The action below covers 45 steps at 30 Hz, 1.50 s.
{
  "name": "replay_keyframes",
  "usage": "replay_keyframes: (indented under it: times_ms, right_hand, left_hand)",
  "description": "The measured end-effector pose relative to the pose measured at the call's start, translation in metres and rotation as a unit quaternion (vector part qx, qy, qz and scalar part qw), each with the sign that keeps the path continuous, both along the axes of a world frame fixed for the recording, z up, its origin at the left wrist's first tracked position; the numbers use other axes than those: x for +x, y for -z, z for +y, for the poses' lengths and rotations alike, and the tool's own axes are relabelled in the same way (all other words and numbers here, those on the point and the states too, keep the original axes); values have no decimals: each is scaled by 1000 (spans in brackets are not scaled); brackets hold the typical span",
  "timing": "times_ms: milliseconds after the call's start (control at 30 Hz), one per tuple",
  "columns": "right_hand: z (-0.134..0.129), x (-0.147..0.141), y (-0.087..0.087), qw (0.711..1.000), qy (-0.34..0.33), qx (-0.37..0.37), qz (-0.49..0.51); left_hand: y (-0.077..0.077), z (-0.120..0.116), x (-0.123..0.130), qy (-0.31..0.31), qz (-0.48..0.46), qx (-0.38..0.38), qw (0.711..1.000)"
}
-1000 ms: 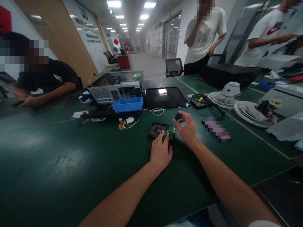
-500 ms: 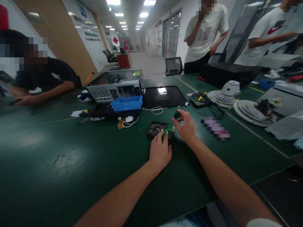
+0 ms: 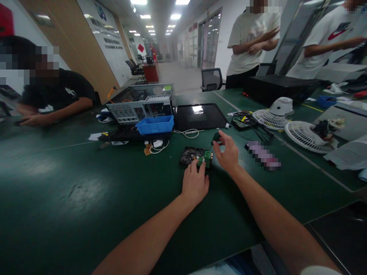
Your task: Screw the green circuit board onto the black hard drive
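Note:
A black hard drive (image 3: 189,154) with a green circuit board (image 3: 205,156) at its right end lies on the green table (image 3: 120,191). My left hand (image 3: 196,181) rests on the drive's near edge, its fingertips spread on the circuit board. Just to the right, my right hand (image 3: 228,152) is closed around the dark green handle of a screwdriver (image 3: 216,136). The screwdriver's thin shaft points down at the board's upper right part; whether the tip touches a screw is too small to tell.
Behind the drive are an open computer case (image 3: 129,111), a blue tray (image 3: 155,125), a flat black screen (image 3: 199,116) and a white cable. White fan parts (image 3: 273,114) and a pixelated pinkish object (image 3: 263,154) lie right. One person sits left; two stand at the back right.
The screwdriver in my right hand has tilted a little, and its shaft shows more clearly over the board. At the back, the standing person's raised hand has come down from the face.

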State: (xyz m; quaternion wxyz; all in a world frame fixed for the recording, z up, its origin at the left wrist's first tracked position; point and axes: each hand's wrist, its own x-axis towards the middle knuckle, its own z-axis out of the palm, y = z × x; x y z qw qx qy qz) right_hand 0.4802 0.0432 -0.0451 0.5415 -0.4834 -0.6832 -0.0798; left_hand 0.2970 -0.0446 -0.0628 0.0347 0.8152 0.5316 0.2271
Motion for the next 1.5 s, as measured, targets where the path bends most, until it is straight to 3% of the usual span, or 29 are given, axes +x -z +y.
replay_keyframes:
  times_ms: [267, 467, 633, 767, 1500]
  right_hand:
    - [4, 0, 3, 998, 5, -2, 65]
    - [3, 2, 2, 999, 24, 12, 40]
    - [1, 0, 0, 999, -1, 29, 25]
    - [3, -1, 2, 999, -27, 7, 46]
    - [-2, -2, -3, 1000, -8, -7, 12]
  left_hand:
    - [-1, 0, -1, 2, -3, -9, 1000]
    - [-2, 1, 0, 13, 4, -8, 1000]
    - [0, 3, -1, 19, 1, -9, 1000]
    - [0, 1, -1, 21, 11, -6, 1000]
    - [0, 0, 0, 19, 21, 1, 1000]
